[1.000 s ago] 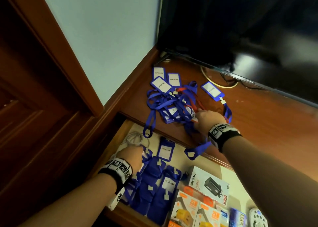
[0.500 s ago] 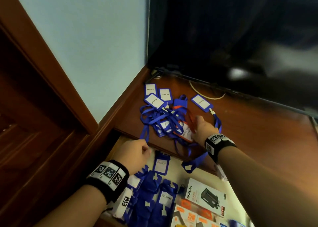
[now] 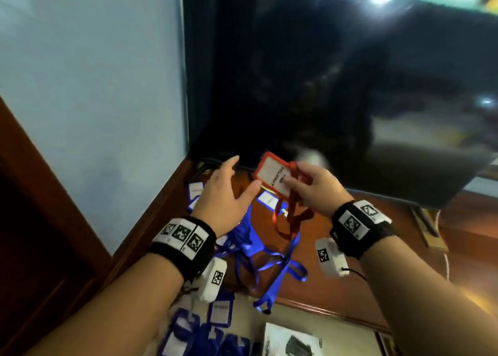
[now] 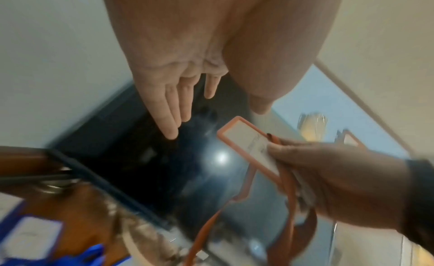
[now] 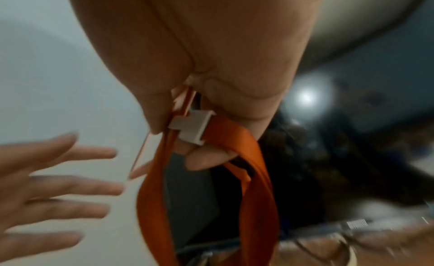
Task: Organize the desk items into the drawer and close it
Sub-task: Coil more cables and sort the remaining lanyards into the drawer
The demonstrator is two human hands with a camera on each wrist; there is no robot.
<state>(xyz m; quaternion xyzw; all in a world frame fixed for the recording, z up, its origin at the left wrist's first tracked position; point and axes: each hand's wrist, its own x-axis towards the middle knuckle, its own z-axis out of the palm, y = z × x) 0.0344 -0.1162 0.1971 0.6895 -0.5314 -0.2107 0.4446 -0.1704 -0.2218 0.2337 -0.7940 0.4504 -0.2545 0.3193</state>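
Overhead, right hand (image 3: 314, 187) pinches red-framed rectangular plastic badge holder (image 3: 273, 177), red lanyard (image 3: 289, 222) dangling; left hand (image 3: 222, 198) released, fingers spread, beside it, above bench (image 3: 350, 264).

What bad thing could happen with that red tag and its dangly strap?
1. The red strap hangs in loops just above the tangled blue lanyards on the desk; it might snag one and drag the pile along.
2. The right hand only pinches the red badge holder near one end, while the left hand is open and not holding it, so the badge could slip.
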